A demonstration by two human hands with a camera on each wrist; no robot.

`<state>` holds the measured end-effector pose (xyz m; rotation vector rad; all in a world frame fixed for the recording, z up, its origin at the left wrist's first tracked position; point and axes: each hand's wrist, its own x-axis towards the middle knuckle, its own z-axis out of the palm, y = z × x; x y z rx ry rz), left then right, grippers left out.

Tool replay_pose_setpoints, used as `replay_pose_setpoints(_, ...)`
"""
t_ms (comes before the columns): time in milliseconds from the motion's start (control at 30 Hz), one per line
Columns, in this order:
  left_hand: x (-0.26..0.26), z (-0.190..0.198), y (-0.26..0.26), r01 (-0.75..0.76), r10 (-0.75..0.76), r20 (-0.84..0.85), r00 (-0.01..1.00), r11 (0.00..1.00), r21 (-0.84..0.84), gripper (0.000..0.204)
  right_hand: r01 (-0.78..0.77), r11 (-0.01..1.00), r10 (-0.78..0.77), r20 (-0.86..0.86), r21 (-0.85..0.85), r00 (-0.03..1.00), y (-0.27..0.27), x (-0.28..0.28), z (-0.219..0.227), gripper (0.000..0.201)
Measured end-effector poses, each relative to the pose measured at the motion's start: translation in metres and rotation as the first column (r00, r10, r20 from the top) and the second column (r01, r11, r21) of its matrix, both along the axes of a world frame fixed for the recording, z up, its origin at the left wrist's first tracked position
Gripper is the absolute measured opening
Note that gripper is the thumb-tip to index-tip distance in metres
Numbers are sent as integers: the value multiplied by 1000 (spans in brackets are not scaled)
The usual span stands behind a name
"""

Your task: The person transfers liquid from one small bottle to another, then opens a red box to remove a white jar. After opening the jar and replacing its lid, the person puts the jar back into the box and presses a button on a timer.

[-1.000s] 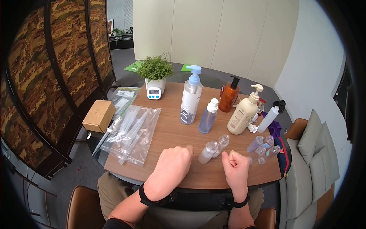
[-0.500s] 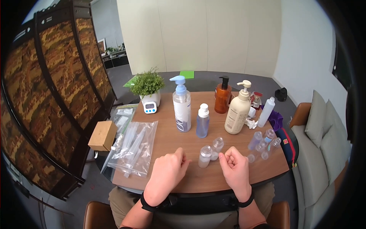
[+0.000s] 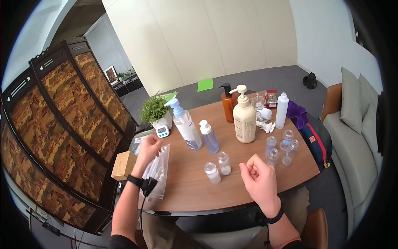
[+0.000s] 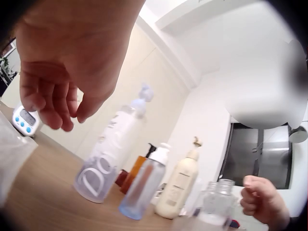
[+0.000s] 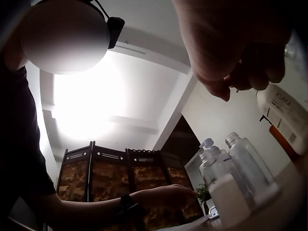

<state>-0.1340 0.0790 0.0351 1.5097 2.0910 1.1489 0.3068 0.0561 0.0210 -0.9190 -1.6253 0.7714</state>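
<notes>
My left hand (image 3: 148, 152), its fingers hanging loosely bent, is over the clear plastic bag (image 3: 161, 174) of tubes and holds nothing. In the left wrist view, the same hand (image 4: 72, 62) hangs above the table, near the white timer (image 4: 25, 120). My right hand (image 3: 260, 178) stays near the table's front edge with loosely curled fingers and nothing in them. Two small clear bottles (image 3: 212, 173) (image 3: 224, 164) stand upright and uncapped between the hands, both with whitish contents. Right of them is a group of several small clear bottles (image 3: 270, 145).
A large blue-pump bottle (image 3: 186, 130), a bluish bottle (image 3: 209, 139), an amber pump bottle (image 3: 228, 108) and a cream pump bottle (image 3: 244, 122) stand farther back. At the left are a potted plant (image 3: 154, 110) and a cardboard box (image 3: 123, 166); a dark pouch (image 3: 316, 143) lies at the right.
My left hand has moved left and forward, from beside the two small bottles to over the plastic bag. The right hand keeps its curled pose. The head view has turned and tilted.
</notes>
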Motion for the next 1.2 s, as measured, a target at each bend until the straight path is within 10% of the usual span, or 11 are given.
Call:
replay_pose_setpoints(433, -103, -94, 113, -379, 424, -382, 821, 906, 190, 80, -47, 998, 48, 34, -28, 998, -8, -6, 1, 32)
replay_pose_setpoints(933, -95, -96, 108, -202, 167, 202, 965, 965, 168, 68, -29, 992, 34, 39, -119, 999, 1, -11, -2, 33)
replay_pose_setpoints(1200, -88, -87, 101, -168, 162, 54, 985, 976, 135, 56, -28, 991, 33, 38, -129, 999, 1, -9, -2, 32)
